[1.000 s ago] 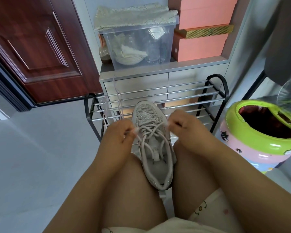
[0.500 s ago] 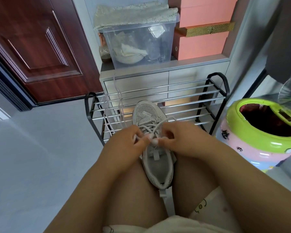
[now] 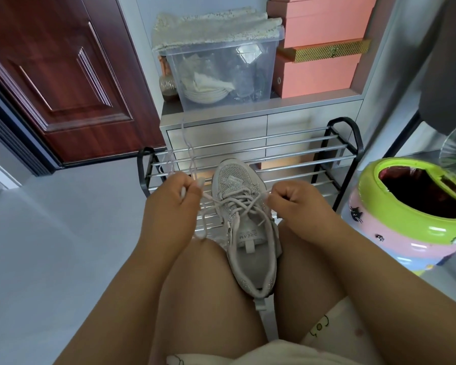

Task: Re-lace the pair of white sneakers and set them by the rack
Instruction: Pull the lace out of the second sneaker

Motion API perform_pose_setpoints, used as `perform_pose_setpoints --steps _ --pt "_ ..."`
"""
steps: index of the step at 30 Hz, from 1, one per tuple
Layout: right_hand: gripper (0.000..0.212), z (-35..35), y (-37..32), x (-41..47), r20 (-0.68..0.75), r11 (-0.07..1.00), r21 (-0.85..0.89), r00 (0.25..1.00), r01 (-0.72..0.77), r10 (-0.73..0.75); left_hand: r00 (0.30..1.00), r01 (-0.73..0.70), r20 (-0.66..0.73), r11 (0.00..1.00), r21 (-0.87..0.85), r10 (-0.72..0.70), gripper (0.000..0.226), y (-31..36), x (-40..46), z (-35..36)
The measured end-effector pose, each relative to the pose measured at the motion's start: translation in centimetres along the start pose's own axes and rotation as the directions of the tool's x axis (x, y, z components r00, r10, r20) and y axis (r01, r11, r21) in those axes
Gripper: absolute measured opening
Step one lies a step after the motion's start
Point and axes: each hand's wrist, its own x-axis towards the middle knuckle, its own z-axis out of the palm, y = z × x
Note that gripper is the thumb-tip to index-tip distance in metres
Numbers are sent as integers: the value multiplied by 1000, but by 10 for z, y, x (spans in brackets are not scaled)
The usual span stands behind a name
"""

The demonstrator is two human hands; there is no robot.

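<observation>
sneaker [image 3: 245, 206] – mesh cloth | rack [image 3: 274, 151] – shiny metal rails | door [image 3: 63, 75] – glossy wood

One sneaker [image 3: 244, 222] is lying between two knees, two hands are pulling its one lace [image 3: 237, 200], the left hand [image 3: 173, 204] at nine o'clock and the right hand [image 3: 298, 204] at three, while one shoe rack [image 3: 287, 154], one clear bin [image 3: 221, 72], three pink boxes [image 3: 319, 72] and one green-rimmed pot [image 3: 416, 206] are sitting beyond.
</observation>
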Motion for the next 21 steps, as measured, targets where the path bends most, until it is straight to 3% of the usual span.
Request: perform_pose_setpoints --steps 11,15,21 --pt "41 4 1 -4 -186 993 110 981 -31 51 992 39 125 999 -32 -35 32 -5 -7 6" --pt "42 8 0 -4 -201 976 198 970 -93 134 989 50 144 998 -45 -43 32 -8 -6 9" --pt "37 17 4 1 -63 737 596 897 -317 437 984 76 164 995 -63 -65 32 -8 -7 15"
